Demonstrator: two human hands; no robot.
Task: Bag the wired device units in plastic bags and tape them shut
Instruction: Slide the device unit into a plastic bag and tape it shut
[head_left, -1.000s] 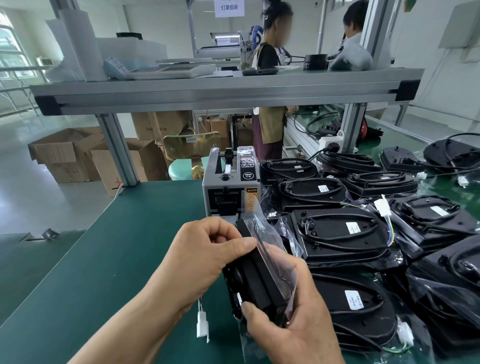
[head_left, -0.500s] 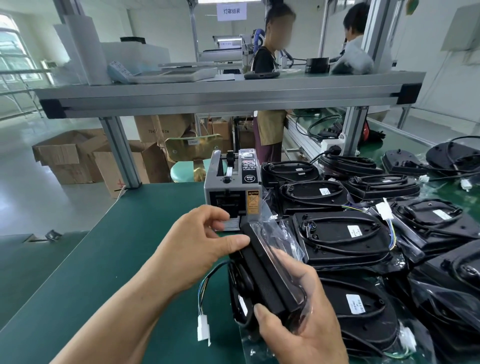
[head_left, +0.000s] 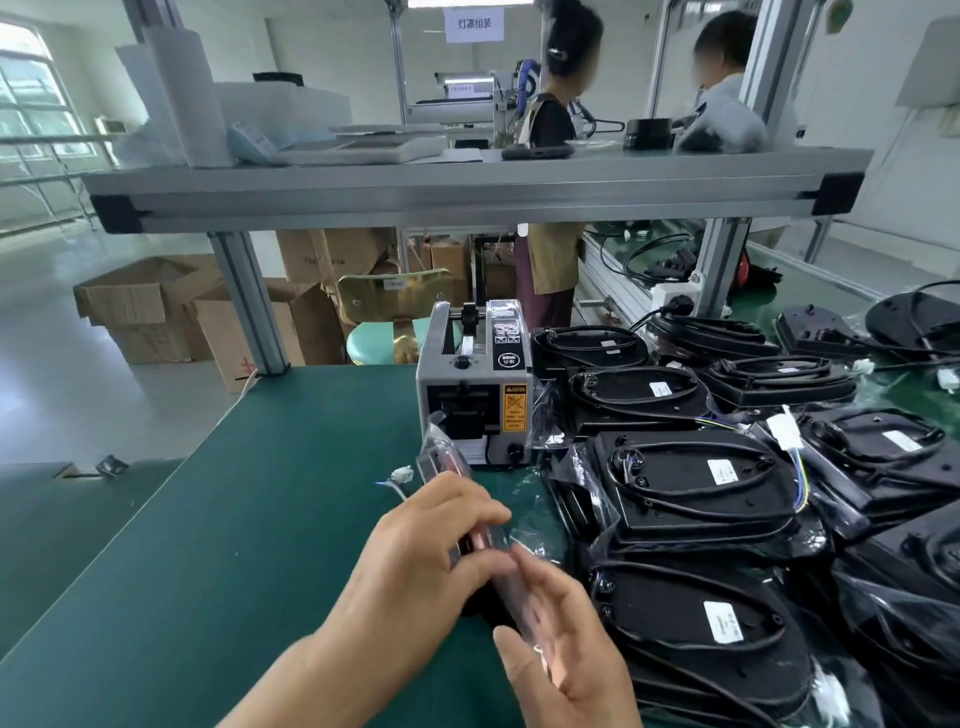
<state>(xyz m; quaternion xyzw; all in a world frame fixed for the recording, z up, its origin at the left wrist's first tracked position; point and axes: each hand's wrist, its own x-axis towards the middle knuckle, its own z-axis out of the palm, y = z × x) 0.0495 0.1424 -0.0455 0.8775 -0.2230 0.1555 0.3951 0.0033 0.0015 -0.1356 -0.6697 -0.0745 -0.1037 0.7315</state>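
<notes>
Bench, bagging station. The left hand (head_left: 431, 551) gripped the wired unit (head_left: 480, 605) with fingers curled over its upper edge. The unit stood on edge over the green mat (head_left: 208, 519), just in front of the tape dispenser (head_left: 475, 395), already inside its plastic bag (head_left: 444, 460). The right hand (head_left: 566, 644) lay flat against the bag's near side, fingers fairly straight and pressing rather than gripping, though motion blur made this less than certain. Judged the unit a rigid shell of moderate weight, best taken by its long edges. The film looked thin, slick and prone to sliding over the housing, so the loose mouth would want folding tight before taping. The lead ended in a white connector (head_left: 402, 474) that trailed out to the left, apart from the dispenser, and it could snag or get caught in the fold. To the right, a pile of units (head_left: 696, 483) crowded close to the hands, leaving free room only on the left. Overhead, an aluminium shelf (head_left: 467, 182) spanned the bench, and two people stood beyond it.
</notes>
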